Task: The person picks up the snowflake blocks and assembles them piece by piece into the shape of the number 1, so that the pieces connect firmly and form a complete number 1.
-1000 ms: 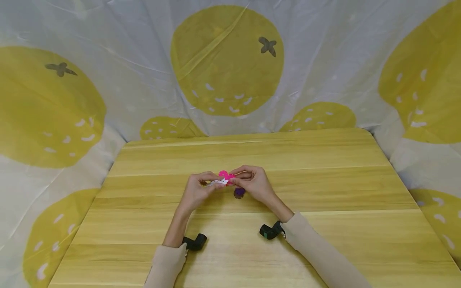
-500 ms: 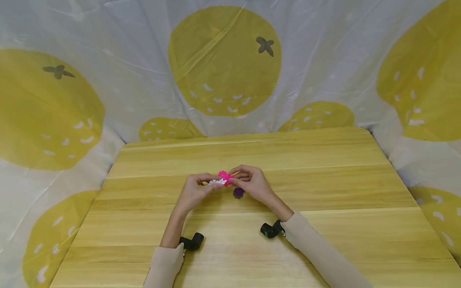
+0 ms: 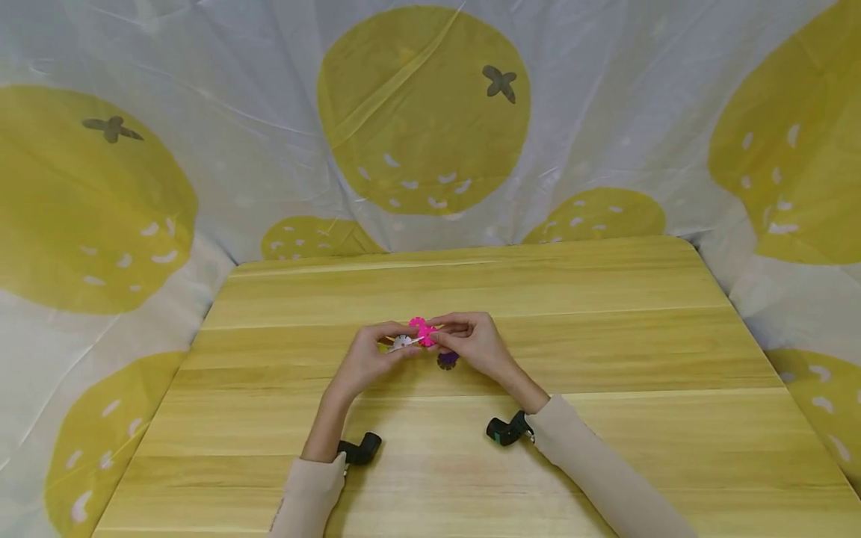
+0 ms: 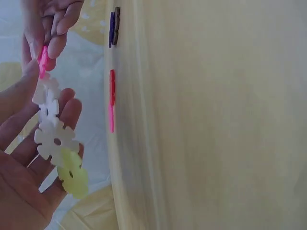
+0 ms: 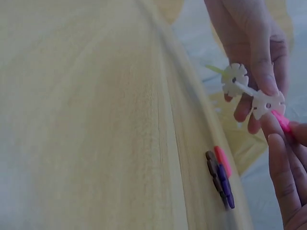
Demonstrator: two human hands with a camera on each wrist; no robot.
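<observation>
In the head view my left hand (image 3: 366, 357) and right hand (image 3: 479, 345) meet over the table. Between thumb and fingers, the left hand pinches a chain of white notched snowflake discs (image 4: 56, 140), joined edge to edge. A yellow snowflake disc (image 4: 73, 176) ends that chain, near the left palm. My right hand pinches a pink snowflake disc (image 5: 282, 122), which meets the last white disc (image 5: 268, 105); the fingertips partly cover that joint.
On the wooden table (image 3: 605, 448), a purple disc (image 5: 225, 186) and a brown disc (image 5: 217, 178) lie overlapping below the right hand. A red disc (image 4: 112, 87) and another pink disc (image 4: 112, 119) lie nearby. A fruit-print cloth (image 3: 424, 112) hangs behind.
The chain has turned in the left hand, so a white disc's round face now shows in the head view. Both hands stay in nearly the same place.
</observation>
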